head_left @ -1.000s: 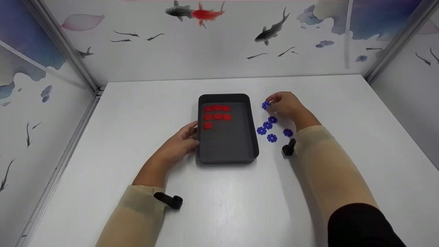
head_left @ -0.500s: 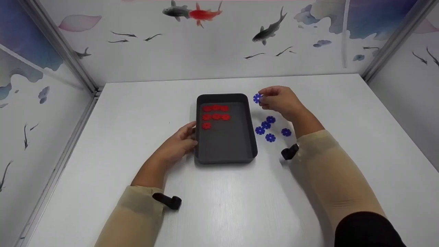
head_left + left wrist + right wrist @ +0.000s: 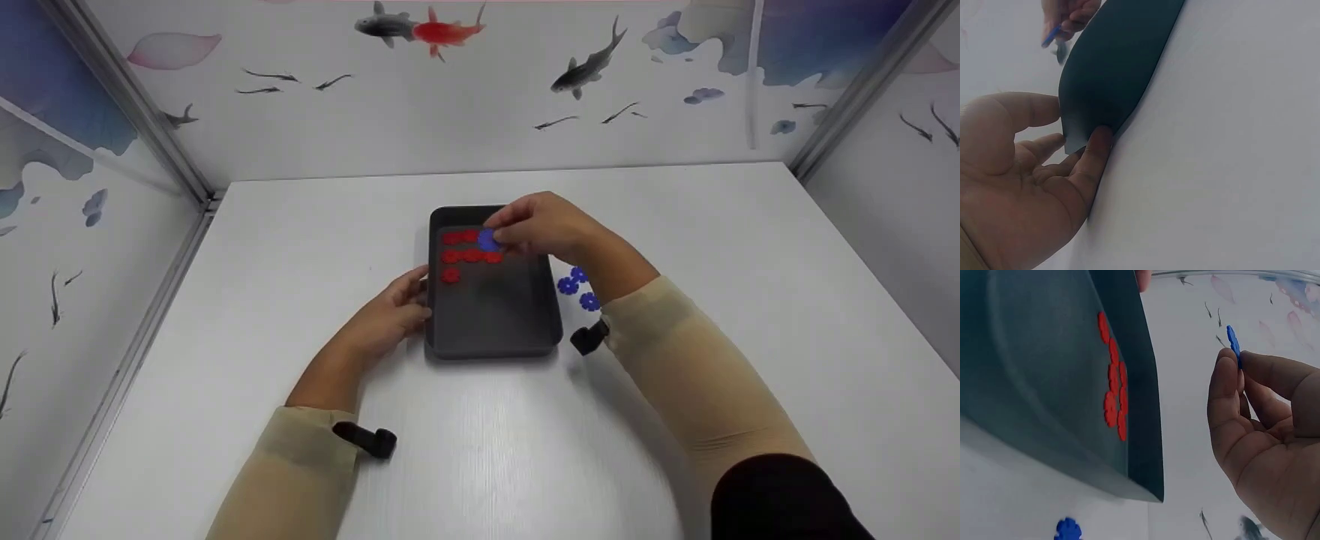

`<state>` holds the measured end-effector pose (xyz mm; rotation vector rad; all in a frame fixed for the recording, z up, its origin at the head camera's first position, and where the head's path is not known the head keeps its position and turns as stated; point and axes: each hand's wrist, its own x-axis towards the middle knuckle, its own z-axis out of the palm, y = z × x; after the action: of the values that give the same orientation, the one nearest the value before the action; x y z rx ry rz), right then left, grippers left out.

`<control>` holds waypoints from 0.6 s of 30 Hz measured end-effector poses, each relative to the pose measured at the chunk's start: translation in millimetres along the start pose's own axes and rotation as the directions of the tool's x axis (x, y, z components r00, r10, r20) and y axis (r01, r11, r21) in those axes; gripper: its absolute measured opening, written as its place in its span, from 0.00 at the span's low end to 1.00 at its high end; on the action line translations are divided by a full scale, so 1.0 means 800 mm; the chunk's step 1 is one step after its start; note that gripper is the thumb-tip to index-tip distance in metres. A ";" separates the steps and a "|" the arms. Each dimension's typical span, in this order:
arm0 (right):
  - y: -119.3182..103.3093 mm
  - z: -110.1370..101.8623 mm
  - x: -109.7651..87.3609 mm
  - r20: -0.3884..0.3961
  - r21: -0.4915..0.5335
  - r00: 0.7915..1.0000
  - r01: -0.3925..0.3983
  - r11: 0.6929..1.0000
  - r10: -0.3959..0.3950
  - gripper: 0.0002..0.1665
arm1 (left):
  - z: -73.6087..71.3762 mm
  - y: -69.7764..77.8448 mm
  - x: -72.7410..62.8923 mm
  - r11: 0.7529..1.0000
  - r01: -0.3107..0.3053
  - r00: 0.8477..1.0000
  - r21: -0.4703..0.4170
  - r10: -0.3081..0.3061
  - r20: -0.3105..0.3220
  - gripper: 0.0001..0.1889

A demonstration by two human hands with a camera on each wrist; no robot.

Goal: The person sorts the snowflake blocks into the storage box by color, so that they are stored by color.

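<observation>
My right hand (image 3: pixel 551 229) is over the far part of the dark grey tray (image 3: pixel 495 330). Its thumb and fingertips pinch a blue flower-shaped plastic disc (image 3: pixel 1233 342), which is held above the tray floor. Inside the tray lie several red flower-shaped discs (image 3: pixel 472 256), in rows at the far left; the blue disc hides part of the far row in the head view. My left hand (image 3: pixel 1033 174) touches the tray's outer left wall with its fingers, the palm off to the side.
Several blue discs (image 3: pixel 568 286) lie on the white table (image 3: pixel 465 442) to the right of the tray, some hidden behind the right forearm. A printed wall (image 3: pixel 465 120) with fish stands behind the table, with metal frame posts (image 3: pixel 150 112) at its sides.
My right hand has picked up a blue disc from the table on the right and carried it left over the tray. The left hand stays at the tray's side.
</observation>
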<state>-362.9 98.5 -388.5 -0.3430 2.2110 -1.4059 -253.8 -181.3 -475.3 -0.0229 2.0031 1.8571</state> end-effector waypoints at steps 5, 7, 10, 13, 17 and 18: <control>-0.014 0.020 0.020 0.103 -0.079 0.995 0.013 0.997 -0.005 0.10 | -0.001 -0.001 0.000 1.000 0.002 1.000 0.002 -0.002 0.004 0.39; -0.014 0.027 0.030 0.151 -0.119 0.988 0.003 0.993 0.015 0.09 | -0.001 -0.001 -0.001 1.000 -0.001 1.000 0.006 0.001 0.005 0.39; -0.011 0.035 0.045 0.207 -0.189 0.977 -0.014 0.982 0.053 0.09 | -0.001 0.001 -0.002 1.000 -0.002 1.000 0.012 0.002 -0.002 0.39; -0.008 0.041 0.058 0.240 -0.240 0.966 -0.036 0.970 0.095 0.09 | -0.001 0.002 -0.002 1.000 -0.007 1.000 0.009 0.007 0.004 0.40; -0.004 0.049 0.071 0.263 -0.296 0.953 -0.068 0.953 0.149 0.09 | -0.002 0.002 0.000 1.000 -0.006 1.000 0.021 0.005 0.013 0.40; -0.004 0.051 0.073 0.267 -0.311 0.951 -0.071 0.948 0.159 0.09 | -0.002 0.002 0.000 1.000 -0.006 1.000 0.023 0.006 0.015 0.40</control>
<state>-390.6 38.4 -415.5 -0.4807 2.1557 -0.8934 -254.8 -182.8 -473.4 0.0037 2.0168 1.8319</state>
